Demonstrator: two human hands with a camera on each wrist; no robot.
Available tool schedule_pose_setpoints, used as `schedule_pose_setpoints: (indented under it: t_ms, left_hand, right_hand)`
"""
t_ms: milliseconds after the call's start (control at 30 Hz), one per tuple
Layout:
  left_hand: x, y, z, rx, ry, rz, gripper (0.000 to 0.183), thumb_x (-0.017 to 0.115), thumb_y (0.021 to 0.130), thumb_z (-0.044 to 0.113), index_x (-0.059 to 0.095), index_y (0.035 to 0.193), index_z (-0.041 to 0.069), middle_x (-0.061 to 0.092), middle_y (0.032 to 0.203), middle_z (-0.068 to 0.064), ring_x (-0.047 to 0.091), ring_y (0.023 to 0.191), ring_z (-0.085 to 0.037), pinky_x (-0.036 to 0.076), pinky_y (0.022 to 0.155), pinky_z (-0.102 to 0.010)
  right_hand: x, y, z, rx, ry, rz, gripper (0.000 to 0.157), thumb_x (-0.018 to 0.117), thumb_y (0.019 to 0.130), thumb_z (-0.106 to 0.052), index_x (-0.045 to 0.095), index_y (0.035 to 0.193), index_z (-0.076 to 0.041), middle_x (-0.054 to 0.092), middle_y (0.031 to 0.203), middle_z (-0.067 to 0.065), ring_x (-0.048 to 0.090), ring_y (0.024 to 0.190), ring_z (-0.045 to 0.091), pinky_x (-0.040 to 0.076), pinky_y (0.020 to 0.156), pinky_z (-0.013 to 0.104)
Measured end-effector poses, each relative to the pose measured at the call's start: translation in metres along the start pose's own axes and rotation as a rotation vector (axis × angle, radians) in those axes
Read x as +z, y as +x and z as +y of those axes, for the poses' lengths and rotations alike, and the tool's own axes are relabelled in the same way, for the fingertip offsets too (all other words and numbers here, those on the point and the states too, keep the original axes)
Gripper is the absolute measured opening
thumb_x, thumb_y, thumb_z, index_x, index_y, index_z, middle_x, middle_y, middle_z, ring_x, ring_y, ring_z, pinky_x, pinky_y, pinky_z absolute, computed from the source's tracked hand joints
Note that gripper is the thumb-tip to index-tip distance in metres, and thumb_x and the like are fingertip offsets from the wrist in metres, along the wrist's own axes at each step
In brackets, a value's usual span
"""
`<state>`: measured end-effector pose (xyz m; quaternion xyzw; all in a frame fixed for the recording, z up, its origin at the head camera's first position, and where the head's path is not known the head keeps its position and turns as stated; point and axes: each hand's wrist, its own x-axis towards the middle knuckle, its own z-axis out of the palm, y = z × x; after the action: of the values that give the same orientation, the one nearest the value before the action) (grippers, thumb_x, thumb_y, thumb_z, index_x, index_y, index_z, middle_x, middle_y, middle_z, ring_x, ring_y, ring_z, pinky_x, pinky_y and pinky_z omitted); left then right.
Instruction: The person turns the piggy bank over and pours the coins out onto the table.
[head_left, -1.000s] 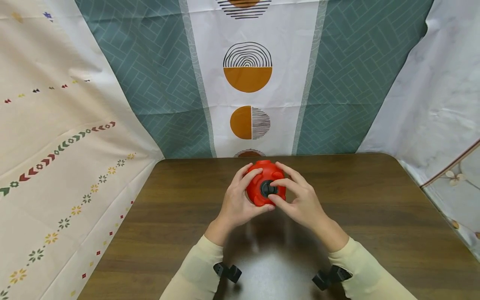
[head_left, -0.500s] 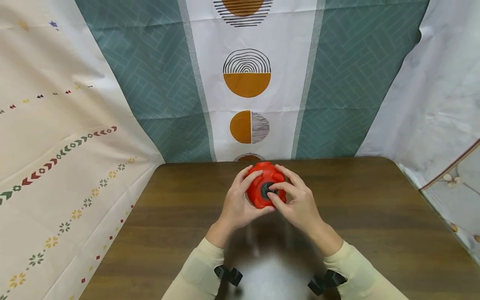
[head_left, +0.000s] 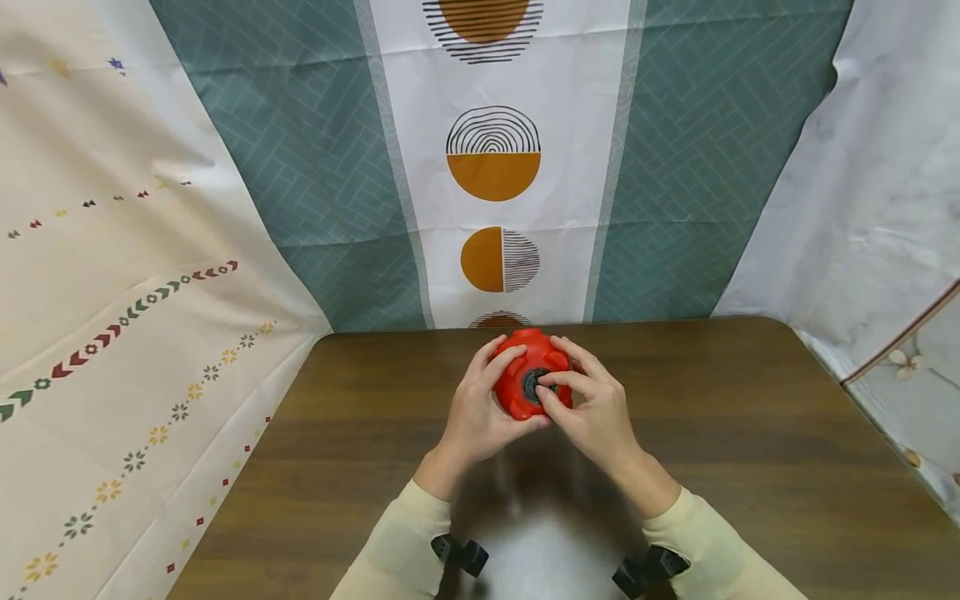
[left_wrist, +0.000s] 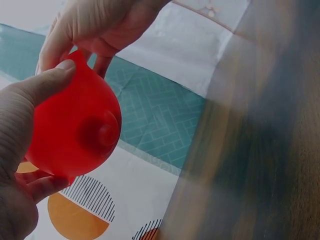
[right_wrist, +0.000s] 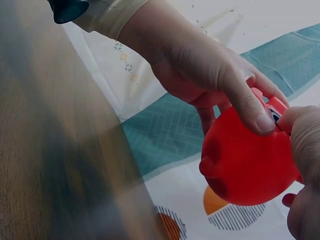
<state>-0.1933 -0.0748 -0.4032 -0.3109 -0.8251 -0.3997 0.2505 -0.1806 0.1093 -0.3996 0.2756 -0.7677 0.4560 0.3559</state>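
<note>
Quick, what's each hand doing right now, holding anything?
Left hand: holding the red round object.
Right hand: pinching at the dark disc on that object.

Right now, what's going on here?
A person holds a round, red, plastic-looking object up off the brown wood-grain table. The left hand grips its side; the right hand has thumb and a finger pinched at the dark, round disc in its face. The disc sits in the red object; whether it's turning, I can't tell.
</note>
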Motion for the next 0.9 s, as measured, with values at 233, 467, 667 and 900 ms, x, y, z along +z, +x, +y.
schedule_pose_setpoints:
  t_ms: [233, 467, 667, 900]
  left_hand:
    - [0.0018, -0.0025, 0.0002, -0.005, -0.002, 0.005, 0.081, 0.088, 0.066, 0.034, 0.050, 0.137, 0.024, 0.040, 0.145, -0.009, 0.045, 0.127, -0.024, 0.052, 0.088, -0.036]
    - [0.0030, 0.0000, 0.0022, -0.002, -0.004, 0.008, 0.080, 0.087, 0.067, 0.035, 0.050, 0.137, 0.023, 0.039, 0.146, -0.007, 0.045, 0.127, -0.023, 0.052, 0.089, -0.035]
    - [0.0019, 0.0007, 0.0033, 0.017, 0.019, 0.022, 0.081, 0.089, 0.066, 0.034, 0.050, 0.137, 0.024, 0.040, 0.145, -0.008, 0.044, 0.127, -0.023, 0.052, 0.089, -0.036]
    - [0.0009, -0.0003, 0.0039, 0.019, 0.024, 0.018, 0.080, 0.088, 0.066, 0.034, 0.051, 0.136, 0.024, 0.040, 0.145, -0.007, 0.044, 0.127, -0.022, 0.052, 0.090, -0.035]
  right_hand:
    - [0.0026, -0.0029, -0.0002, 0.004, -0.006, -0.008, 0.015, 0.079, 0.073, 0.002, 0.075, 0.086, -0.005, 0.057, 0.132, 0.009, 0.050, 0.125, 0.030, 0.051, 0.087, 0.044]
    - [0.0002, -0.0028, -0.0023, 0.024, -0.012, 0.009, 0.009, 0.077, 0.077, -0.004, 0.073, 0.085, -0.005, 0.055, 0.134, 0.007, 0.048, 0.128, 0.025, 0.050, 0.090, 0.036]
    - [-0.0001, -0.0031, -0.0023, 0.019, -0.011, 0.002, 0.010, 0.077, 0.077, -0.003, 0.074, 0.086, -0.003, 0.054, 0.135, 0.007, 0.048, 0.128, 0.024, 0.050, 0.091, 0.036]
    - [-0.0006, -0.0030, -0.0040, 0.002, -0.001, 0.004, 0.010, 0.077, 0.077, -0.002, 0.075, 0.087, -0.002, 0.054, 0.135, 0.008, 0.052, 0.122, 0.025, 0.050, 0.091, 0.033]
